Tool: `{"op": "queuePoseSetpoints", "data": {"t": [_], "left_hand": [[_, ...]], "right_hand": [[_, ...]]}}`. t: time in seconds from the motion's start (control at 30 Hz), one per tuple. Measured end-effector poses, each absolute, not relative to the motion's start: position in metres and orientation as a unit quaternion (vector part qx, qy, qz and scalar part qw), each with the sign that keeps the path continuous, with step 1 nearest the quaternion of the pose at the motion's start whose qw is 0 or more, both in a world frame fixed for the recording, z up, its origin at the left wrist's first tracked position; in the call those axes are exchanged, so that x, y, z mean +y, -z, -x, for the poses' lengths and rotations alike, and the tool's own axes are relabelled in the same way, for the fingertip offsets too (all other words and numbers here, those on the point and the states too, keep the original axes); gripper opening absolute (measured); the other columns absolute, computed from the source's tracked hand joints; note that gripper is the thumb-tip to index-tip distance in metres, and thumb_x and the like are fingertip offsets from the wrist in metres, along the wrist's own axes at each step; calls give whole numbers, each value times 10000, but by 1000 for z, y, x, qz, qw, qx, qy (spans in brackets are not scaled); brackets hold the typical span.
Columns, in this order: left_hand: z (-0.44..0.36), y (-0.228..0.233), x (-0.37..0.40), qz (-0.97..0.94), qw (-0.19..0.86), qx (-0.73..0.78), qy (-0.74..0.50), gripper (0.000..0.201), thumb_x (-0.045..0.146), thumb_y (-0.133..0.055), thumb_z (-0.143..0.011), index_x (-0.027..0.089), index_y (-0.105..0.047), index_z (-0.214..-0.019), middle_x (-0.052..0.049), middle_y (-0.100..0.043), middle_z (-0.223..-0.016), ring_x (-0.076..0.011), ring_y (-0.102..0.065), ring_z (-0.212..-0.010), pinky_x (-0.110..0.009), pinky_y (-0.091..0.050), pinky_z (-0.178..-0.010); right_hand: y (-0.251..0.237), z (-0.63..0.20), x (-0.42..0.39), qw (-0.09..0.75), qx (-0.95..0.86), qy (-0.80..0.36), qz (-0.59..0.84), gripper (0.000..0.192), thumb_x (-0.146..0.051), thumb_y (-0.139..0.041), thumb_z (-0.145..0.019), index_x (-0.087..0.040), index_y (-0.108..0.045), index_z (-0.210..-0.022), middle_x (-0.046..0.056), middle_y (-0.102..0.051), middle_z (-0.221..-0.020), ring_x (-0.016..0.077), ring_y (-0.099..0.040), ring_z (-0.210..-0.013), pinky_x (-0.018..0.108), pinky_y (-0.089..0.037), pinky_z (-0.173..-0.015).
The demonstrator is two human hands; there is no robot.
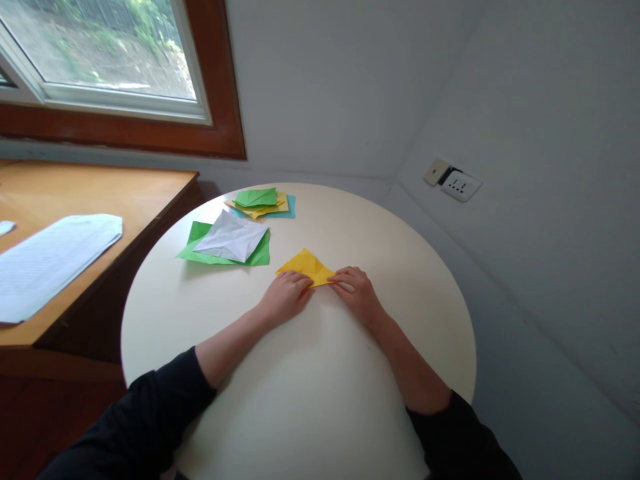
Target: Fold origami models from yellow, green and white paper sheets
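Note:
A folded yellow paper [305, 264] lies flat on the round white table [320, 400] in front of me. My left hand [286, 297] presses its fingertips on the paper's near left edge. My right hand [356, 291] pinches the paper's near right corner against the table. Both forearms rest on the tabletop.
A creased white sheet [231, 237] lies on a green sheet [259, 255] to the left. A small stack of green, yellow and teal papers [262, 201] sits at the far edge. A wooden desk [125, 193] with a printed sheet [50, 257] stands left. A wall socket [459, 185] is at right.

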State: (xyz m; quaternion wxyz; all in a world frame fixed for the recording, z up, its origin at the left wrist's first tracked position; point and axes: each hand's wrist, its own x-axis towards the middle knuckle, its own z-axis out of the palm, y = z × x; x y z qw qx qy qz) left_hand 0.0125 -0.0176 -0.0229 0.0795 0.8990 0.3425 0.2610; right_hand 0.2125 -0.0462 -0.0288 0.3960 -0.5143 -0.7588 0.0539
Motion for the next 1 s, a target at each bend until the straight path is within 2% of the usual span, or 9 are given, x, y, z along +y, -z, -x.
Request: {"op": "queuePoseSetpoints", "data": {"t": [0.17, 0.33, 0.43, 0.57, 0.73, 0.87, 1.0], "left_hand": [[-10, 22, -16, -869, 128, 358, -317, 232, 222, -447, -844, 159, -670, -835, -90, -693, -866, -198, -617, -808, -319, -467, -757], [-5, 19, -12, -767, 241, 409, -431, 212, 234, -474, -820, 159, -668, -859, -68, -691, -870, -166, -614, -779, -264, -462, -714], [-3, 15, -9, -685, 339, 433, -479, 218, 286, -512, -792, 144, -675, -817, -57, -692, -809, -168, -610, -753, -256, -452, -688], [-1, 8, -7, -575, 462, 435, -516, 252, 365, -593, -722, 129, -674, -759, -39, -674, -738, -158, -593, -698, -246, -435, -632], [-2, 2, -9, -474, 582, 396, -529, 393, 420, -699, -619, 124, -654, -874, -46, -681, -773, -168, -612, -753, -282, -463, -715], [-4, 2, -12, -419, 644, 387, -510, 438, 367, -707, -611, 131, -611, -967, -47, -675, -802, -145, -616, -730, -270, -471, -690], [-6, 2, -15, -420, 661, 407, -470, 464, 320, -655, -641, 159, -555, -1064, -29, -658, -781, -128, -610, -680, -256, -471, -638]], "right_hand": [[20, -209, -50, 468, -740, -21, 482, 91, -225, -625, -770, -240, -647, -858, 29, -655, -826, 187, -582, -801, 361, -455, -753], [16, -210, -51, 513, -667, -17, 540, 387, -301, -639, -745, -251, -535, -1114, 66, -604, -1012, 212, -551, -921, 377, -464, -755], [19, -210, -51, 533, -628, -59, 564, 529, -345, -648, -722, -244, -454, -1204, 86, -568, -1056, 220, -538, -957, 376, -467, -742], [24, -208, -49, 533, -601, -158, 574, 697, -419, -662, -687, -244, -347, -1283, 116, -518, -1163, 241, -503, -1071, 424, -449, -822], [24, -205, -49, 495, -610, -256, 563, 804, -456, -657, -687, -268, -230, -1342, 147, -423, -1312, 260, -401, -1233, 487, -384, -931], [22, -202, -50, 477, -622, -318, 533, 794, -443, -651, -703, -256, -225, -1347, 146, -482, -1273, 257, -431, -1222, 492, -365, -965], [22, -200, -51, 485, -581, -455, 470, 793, -435, -638, -719, -259, -199, -1356, 97, -625, -1046, 223, -610, -971, 429, -483, -840]]}}
